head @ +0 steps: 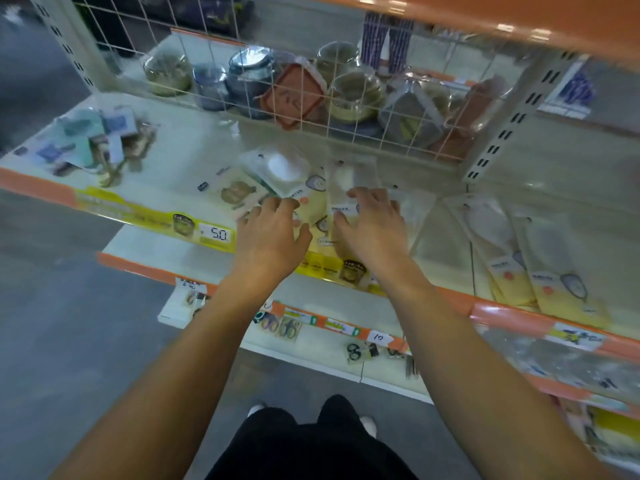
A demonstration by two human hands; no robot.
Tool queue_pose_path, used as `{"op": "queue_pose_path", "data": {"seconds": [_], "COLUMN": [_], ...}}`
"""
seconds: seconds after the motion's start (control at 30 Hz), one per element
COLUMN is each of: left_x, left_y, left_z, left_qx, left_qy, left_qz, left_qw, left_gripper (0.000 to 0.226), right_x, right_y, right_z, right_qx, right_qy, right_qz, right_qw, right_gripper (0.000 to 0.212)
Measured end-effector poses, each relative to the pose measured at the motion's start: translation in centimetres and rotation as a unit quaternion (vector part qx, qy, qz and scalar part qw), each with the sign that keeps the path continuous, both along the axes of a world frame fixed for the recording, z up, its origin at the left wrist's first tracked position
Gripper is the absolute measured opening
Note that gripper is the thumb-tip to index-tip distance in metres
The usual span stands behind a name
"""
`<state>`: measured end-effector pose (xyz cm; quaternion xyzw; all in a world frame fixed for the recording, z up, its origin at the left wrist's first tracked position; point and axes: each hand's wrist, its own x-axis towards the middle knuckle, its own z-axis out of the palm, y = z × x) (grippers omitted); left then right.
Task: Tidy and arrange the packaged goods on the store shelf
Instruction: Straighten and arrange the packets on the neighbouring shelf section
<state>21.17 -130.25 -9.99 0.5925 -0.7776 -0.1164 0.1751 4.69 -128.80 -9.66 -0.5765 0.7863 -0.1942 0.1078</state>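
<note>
Both hands are laid flat on a messy pile of packets (311, 202) near the shelf (180, 147) front edge, just right of the "5.0" price tag (218, 233). The left hand (268, 237) is spread with relaxed fingers (277, 204), whose tips rest on a card-backed packet; nothing is gripped. The right hand (372, 225) is pressed palm-down on a clear sleeve (349, 181), fingers straight too. Right of the tag, more long clear packets (540, 271) are fanned out. Left of it, a small heap of bluish packs (93, 140) is seen. Behind the pile a wire grid (277, 81) blocks off jars (353, 91). The packets are mostly clear plastic with yellowish cards, blurred.
</note>
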Motion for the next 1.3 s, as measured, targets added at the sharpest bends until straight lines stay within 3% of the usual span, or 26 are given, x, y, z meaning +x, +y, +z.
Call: {"op": "queue_pose_path", "data": {"seconds": [0.37, 0.57, 0.8, 1.0, 1.2, 1.3], "left_x": [-0.4, -0.5, 0.1, -0.9, -1.6, -1.8], "left_y": [-2.7, -2.6, -3.3, -2.9, -2.8, -2.9], "left_z": [-0.8, -0.4, 0.4, 0.5, 1.0, 1.1], "left_qx": [0.018, 0.021, -0.013, -0.006, -0.015, -0.015], "left_qy": [0.003, -0.03, -0.036, -0.033, -0.029, -0.033], "left_qz": [-0.063, -0.045, 0.008, 0.034, 0.051, 0.059], "left_qw": [0.998, 0.998, 0.999, 0.999, 0.998, 0.998], "left_gripper": [0.043, 0.043, 0.042, 0.042, 0.042, 0.043], "right_x": [0.8, 0.1, -0.1, -1.1, -2.1, -2.0], "right_y": [-0.5, -4.1, -6.5, -6.7, -6.6, -6.6], "right_z": [-0.9, -0.6, -2.1, -1.9, -2.6, -2.9], "right_qx": [0.023, 0.035, 0.153, 0.134, 0.112, 0.114], "right_qy": [0.006, -0.021, 0.037, 0.021, 0.035, 0.055], "right_qz": [-0.077, -0.051, -0.055, -0.012, -0.01, -0.014], "right_qw": [0.997, 0.998, 0.986, 0.991, 0.993, 0.992], "right_gripper": [0.049, 0.052, 0.049, 0.039, 0.055, 0.047]}}
